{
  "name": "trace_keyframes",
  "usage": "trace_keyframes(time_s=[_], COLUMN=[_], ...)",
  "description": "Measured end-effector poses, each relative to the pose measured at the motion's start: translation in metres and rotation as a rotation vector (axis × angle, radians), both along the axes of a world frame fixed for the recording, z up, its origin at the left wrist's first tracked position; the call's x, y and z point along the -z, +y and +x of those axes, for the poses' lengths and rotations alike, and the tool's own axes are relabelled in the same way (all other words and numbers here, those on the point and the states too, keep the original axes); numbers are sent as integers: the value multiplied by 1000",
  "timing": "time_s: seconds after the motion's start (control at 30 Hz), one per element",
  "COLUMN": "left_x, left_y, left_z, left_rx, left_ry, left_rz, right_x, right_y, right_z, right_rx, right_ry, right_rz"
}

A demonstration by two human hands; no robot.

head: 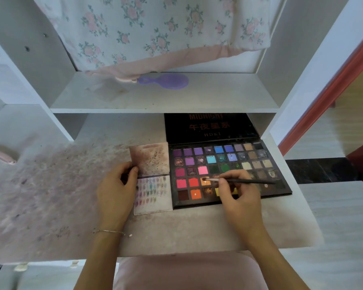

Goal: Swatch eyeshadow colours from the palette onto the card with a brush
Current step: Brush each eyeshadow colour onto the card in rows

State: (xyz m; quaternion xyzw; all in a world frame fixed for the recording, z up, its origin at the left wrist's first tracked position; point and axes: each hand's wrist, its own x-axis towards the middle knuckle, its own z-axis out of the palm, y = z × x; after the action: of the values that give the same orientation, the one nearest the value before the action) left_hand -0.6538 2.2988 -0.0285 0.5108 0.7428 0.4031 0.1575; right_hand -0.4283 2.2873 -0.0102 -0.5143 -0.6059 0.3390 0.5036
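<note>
An open eyeshadow palette (228, 162) with many coloured pans lies on the white desk, its black lid propped up behind it. My right hand (237, 193) pinches a thin black brush (245, 181), whose tip sits in an orange pan in the fourth row. Left of the palette lies a folded white card (153, 193); its lower half carries rows of small colour swatches, its upper half is smudged brown. My left hand (115, 191) rests at the card's left edge, thumb on the fold, fingers curled.
A purple hairbrush (166, 81) lies on the shelf above, under a hanging floral cloth (155, 30). The desk surface (50, 195) left of the card is stained with powder. Shelf uprights stand at both sides.
</note>
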Motion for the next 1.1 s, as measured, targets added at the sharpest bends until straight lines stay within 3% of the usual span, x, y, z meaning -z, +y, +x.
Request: trace_keyframes(time_s=[0.3, 0.83, 1.1], left_x=[2, 3, 2], left_y=[1, 1, 2], left_z=[0, -2, 0], left_rx=[-26, -29, -32], left_ry=[1, 35, 32], left_rz=[17, 18, 8], right_x=[6, 6, 4], right_y=[-5, -3, -2], right_z=[-57, -62, -62], right_rx=[-232, -268, -262], right_ry=[-86, -343, -350], right_rz=[-72, -64, -104])
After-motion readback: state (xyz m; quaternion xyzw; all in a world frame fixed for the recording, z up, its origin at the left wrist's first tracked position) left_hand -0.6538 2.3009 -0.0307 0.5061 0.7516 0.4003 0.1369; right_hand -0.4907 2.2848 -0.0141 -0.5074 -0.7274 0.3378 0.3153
